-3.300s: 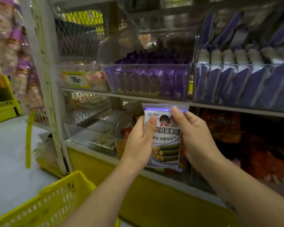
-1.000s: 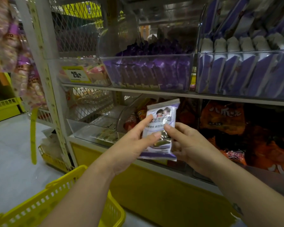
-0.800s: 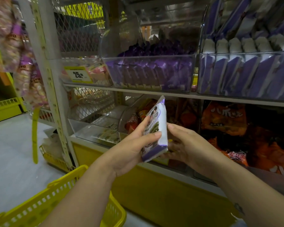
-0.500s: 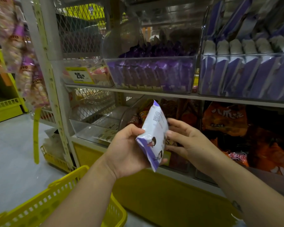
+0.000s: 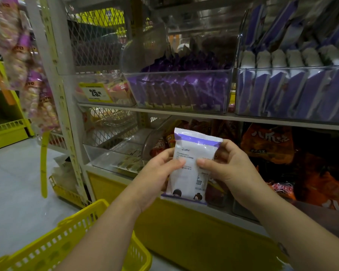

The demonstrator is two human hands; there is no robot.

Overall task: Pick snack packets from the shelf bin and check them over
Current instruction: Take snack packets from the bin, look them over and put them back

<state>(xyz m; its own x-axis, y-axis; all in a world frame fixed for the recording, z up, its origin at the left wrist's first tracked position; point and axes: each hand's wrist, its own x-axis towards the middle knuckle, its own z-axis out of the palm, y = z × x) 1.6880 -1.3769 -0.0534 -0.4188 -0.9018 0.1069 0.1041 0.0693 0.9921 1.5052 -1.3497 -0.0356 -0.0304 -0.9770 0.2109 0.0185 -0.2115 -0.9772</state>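
Both hands hold one snack packet (image 5: 192,165) up in front of the lower shelf (image 5: 184,208). The left hand (image 5: 157,173) pinches its left edge and the right hand (image 5: 223,165) pinches its right edge. The white back with small print faces us. A yellow basket (image 5: 63,241) sits low on the floor, at the left.

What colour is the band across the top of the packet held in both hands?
Purple, on a mostly white snack packet with small print, seen in the head view.
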